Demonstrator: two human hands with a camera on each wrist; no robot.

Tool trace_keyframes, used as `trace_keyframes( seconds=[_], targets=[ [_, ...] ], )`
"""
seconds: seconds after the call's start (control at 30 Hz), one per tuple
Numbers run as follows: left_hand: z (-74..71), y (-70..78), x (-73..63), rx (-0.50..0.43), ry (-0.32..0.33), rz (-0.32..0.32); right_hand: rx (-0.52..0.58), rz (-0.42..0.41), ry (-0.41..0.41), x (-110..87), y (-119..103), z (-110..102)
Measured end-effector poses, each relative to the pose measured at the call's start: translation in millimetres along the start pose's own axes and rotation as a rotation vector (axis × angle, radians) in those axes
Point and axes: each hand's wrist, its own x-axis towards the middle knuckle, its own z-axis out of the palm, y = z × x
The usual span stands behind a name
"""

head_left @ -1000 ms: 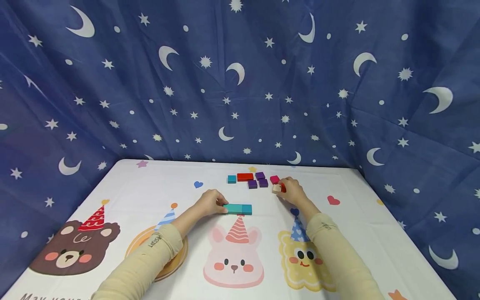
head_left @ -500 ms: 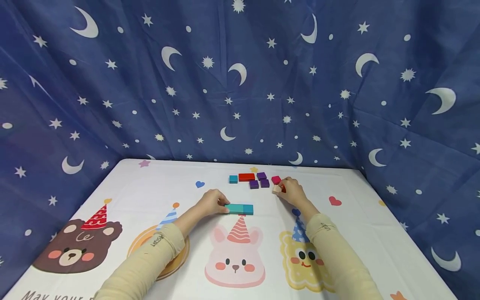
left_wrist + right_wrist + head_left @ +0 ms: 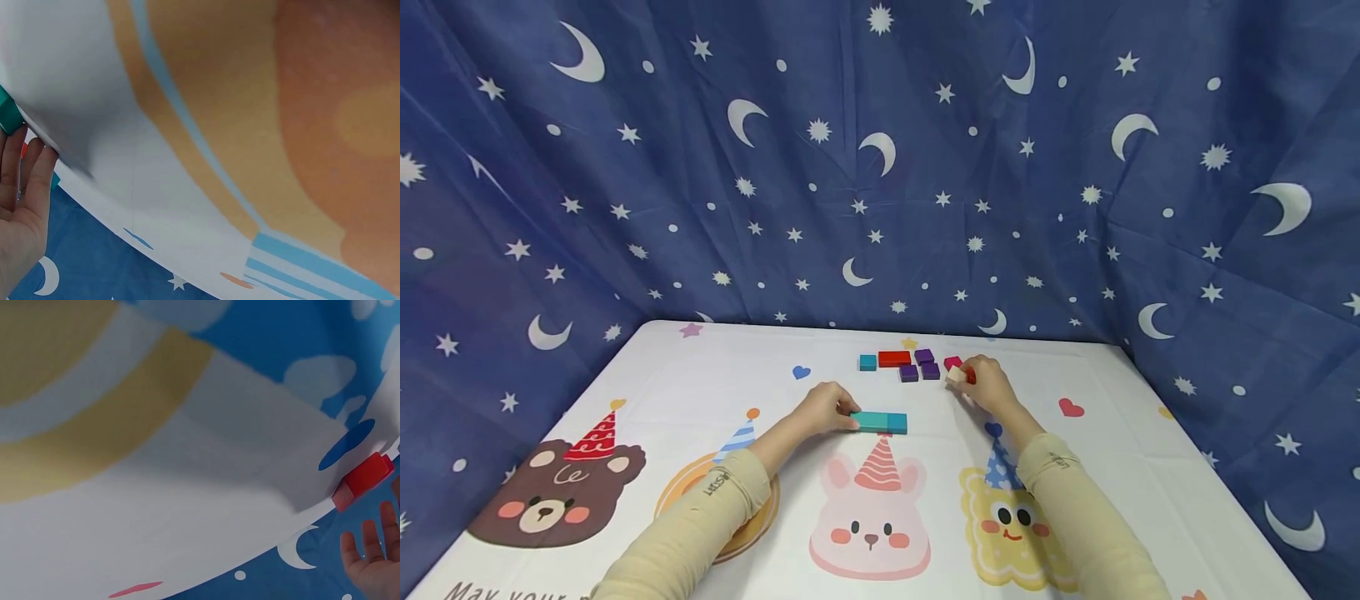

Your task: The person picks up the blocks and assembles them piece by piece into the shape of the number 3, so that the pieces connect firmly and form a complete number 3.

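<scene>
In the head view, my left hand pinches the left end of a green-teal block. A bluer teal block lies end to end with it. The left wrist view shows fingers at the green block. Farther back on the right, my right hand holds a small block between thumb and fingers, with a pale wood-coloured face and red showing beside it. That block overlaps a pink-red block just behind it. In the right wrist view, a red block appears near the fingers.
Behind the hands lie a small teal block, a longer red block and several purple blocks. A white tablecloth printed with cartoon figures covers the table. A blue star-and-moon curtain hangs at its far edge.
The block in my right hand has shifted slightly away from me, so it now covers part of the pink-red block. My left hand keeps its hold. The head view has tilted a little.
</scene>
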Motion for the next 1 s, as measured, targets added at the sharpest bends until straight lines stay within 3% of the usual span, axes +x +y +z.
trace_keyframes(
  seconds=[0.3, 0.67, 1.0],
  targets=[
    [3.1, -1.6, 0.7, -0.011, -0.004, -0.028, 0.114, 0.008, 0.013, -3.0, -8.1, -3.3],
    [2.8, -1.6, -1.2, -0.008, -0.007, -0.013, 0.251, 0.039, 0.022, -7.0, -22.3, -3.5],
    [-1.7, 2.4, -0.9, -0.002, -0.01, 0.0, 0.325, -0.092, 0.003, -10.4, -28.4, -0.4]
  ],
)
